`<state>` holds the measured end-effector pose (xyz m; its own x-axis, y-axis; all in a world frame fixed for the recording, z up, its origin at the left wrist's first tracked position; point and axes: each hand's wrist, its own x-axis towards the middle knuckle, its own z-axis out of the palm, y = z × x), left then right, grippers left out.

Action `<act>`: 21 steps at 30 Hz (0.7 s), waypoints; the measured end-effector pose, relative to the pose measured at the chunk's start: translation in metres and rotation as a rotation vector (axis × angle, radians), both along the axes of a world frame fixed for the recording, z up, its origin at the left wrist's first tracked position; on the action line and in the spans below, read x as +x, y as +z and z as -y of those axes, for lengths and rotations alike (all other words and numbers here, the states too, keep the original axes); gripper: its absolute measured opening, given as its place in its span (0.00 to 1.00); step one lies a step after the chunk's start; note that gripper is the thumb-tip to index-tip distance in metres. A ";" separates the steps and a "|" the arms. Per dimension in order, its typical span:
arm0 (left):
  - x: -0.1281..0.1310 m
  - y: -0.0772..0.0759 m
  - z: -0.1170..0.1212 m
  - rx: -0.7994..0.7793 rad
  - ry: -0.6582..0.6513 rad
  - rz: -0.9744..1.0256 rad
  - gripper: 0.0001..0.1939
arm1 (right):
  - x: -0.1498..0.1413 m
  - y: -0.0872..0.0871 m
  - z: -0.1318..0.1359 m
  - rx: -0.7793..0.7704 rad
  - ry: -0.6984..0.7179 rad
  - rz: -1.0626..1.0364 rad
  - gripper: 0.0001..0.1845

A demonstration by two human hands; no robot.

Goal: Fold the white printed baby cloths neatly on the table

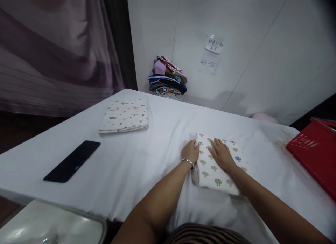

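A folded white cloth with a mushroom print [210,167] lies on the white-covered table [157,153], right of the middle. Beside its left edge, my left hand [191,153] has its fingers curled in and closed on the edge of the layers; a silver bracelet circles that wrist. On top of the same cloth rests my right hand [222,154], flat, fingers stretched out and pressing the fabric. A second folded cloth [124,116], white with small grey figures, sits apart at the far left of the table.
A dark flat rectangular object [72,161] lies on the left side. At the right edge is a red bag [312,149] with white lettering. Behind the table, a stack of folded clothes [168,77] stands by the wall. A white basin-like surface [52,223] shows at lower left.
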<state>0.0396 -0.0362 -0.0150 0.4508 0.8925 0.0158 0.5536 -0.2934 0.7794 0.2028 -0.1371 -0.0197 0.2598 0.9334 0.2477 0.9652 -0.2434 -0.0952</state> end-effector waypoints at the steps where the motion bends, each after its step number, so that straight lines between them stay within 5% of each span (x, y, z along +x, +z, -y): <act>1: 0.000 -0.001 0.000 0.002 0.006 0.013 0.12 | 0.001 0.002 -0.001 0.003 -0.001 -0.027 0.27; 7: 0.001 0.000 0.000 -0.035 0.031 0.078 0.14 | 0.003 0.029 -0.042 0.035 0.132 -0.259 0.28; 13: 0.000 0.002 0.000 -0.067 0.041 0.109 0.12 | 0.006 0.049 -0.094 -0.106 0.187 -0.660 0.24; 21: 0.006 -0.007 0.000 -0.069 0.087 0.165 0.19 | 0.008 0.055 -0.102 -0.191 0.143 -1.046 0.19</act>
<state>0.0457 -0.0359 -0.0217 0.3680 0.9296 0.0205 0.4376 -0.1926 0.8783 0.2106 -0.0348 0.0350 0.1436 0.9716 -0.1879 0.4468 -0.2331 -0.8637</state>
